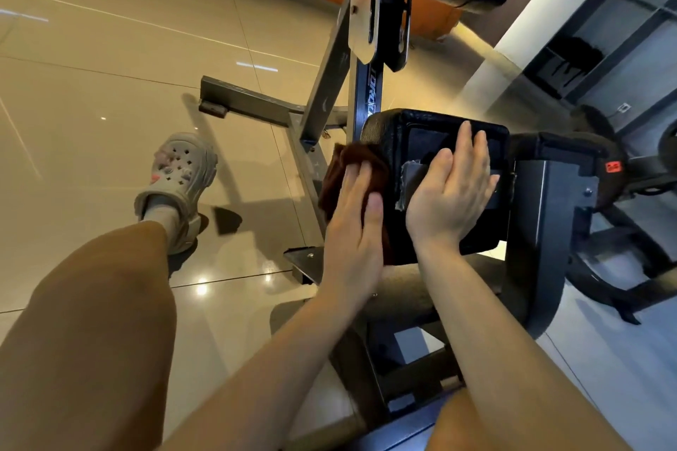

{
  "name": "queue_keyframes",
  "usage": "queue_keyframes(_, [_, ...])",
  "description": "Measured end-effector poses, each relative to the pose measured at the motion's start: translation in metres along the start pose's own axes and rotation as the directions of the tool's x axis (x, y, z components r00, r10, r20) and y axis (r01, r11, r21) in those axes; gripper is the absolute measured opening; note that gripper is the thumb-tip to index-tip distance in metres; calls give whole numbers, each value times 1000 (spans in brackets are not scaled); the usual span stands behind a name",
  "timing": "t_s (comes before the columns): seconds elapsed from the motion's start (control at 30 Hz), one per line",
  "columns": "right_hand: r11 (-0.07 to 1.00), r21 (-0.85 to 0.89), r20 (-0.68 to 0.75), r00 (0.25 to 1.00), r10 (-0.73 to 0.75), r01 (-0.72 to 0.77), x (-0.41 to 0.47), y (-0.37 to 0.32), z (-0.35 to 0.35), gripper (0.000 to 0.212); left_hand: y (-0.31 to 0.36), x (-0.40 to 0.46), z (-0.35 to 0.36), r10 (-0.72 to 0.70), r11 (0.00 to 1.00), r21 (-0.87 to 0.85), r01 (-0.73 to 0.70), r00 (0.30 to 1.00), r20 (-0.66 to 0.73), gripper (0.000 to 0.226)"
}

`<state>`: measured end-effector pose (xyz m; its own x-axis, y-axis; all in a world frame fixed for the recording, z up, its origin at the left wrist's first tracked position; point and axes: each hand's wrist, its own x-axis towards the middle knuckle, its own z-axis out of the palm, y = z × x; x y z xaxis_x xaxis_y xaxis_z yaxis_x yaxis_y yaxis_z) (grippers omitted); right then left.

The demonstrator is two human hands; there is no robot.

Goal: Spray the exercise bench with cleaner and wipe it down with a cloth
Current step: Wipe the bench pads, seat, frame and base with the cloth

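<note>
The black bench pad [414, 135] is lying right under both my palms, and I'm pressing the brown cloth [351, 161] against its side edge with my left hand [353, 227], fingers flat so the cloth is spreading wide. My right hand [452, 194] is resting open on top, holding nothing, steadying the pad beside torn tape [410, 176]. Left of my hands, my foot in a clog [176, 187] is bracing on the tile floor [91, 84]
</note>
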<state>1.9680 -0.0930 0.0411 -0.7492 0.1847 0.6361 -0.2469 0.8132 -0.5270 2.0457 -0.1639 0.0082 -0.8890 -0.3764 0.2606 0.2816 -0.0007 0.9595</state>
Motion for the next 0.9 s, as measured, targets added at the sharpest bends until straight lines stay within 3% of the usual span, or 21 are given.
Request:
queue_keyframes(0.13, [1000, -6, 0, 1000, -5, 5, -1, 0, 1, 57, 30, 55, -6, 86, 995, 51, -87, 996, 23, 46])
queue_keyframes(0.23, [1000, -11, 3, 1000, -1, 1, -1, -1, -1, 57, 22, 41, -12, 87, 995, 53, -90, 994, 63, 45])
queue_keyframes(0.3, [1000, -22, 14, 1000, -5, 5, -2, -1, 0, 58, 16, 12, -21, 32, 999, 34, -36, 994, 109, 37])
queue_keyframes(0.4, [998, -64, 103, 994, 29, -22, 3, -2, -5, 58, 21, -31, -38, -169, 982, -43, 182, 963, 211, 27])
queue_keyframes(0.5, [1000, -3, 261, 965, 16, -15, 4, -9, -26, 50, 38, -46, -55, -423, 837, -288, 465, 884, 200, 39])
queue_keyframes(0.57, [979, 174, 283, 946, -155, 108, -16, -21, -49, 45, 52, -47, -67, -541, 705, -422, 570, 817, 200, 37])
queue_keyframes(0.63, [897, 386, 337, 872, -356, 217, -55, -38, -73, 36, 62, -46, -78, -591, 625, -503, 597, 783, 196, 35])
queue_keyframes(0.73, [829, 547, 497, 752, -432, 116, -112, -56, -97, 36, 72, -44, -91, -621, 533, -599, 598, 757, 203, 48])
queue_keyframes(0.9, [858, 490, 426, 815, -392, 157, -140, -69, -89, 32, 83, -51, -100, -588, 491, -670, 558, 779, 218, 54])
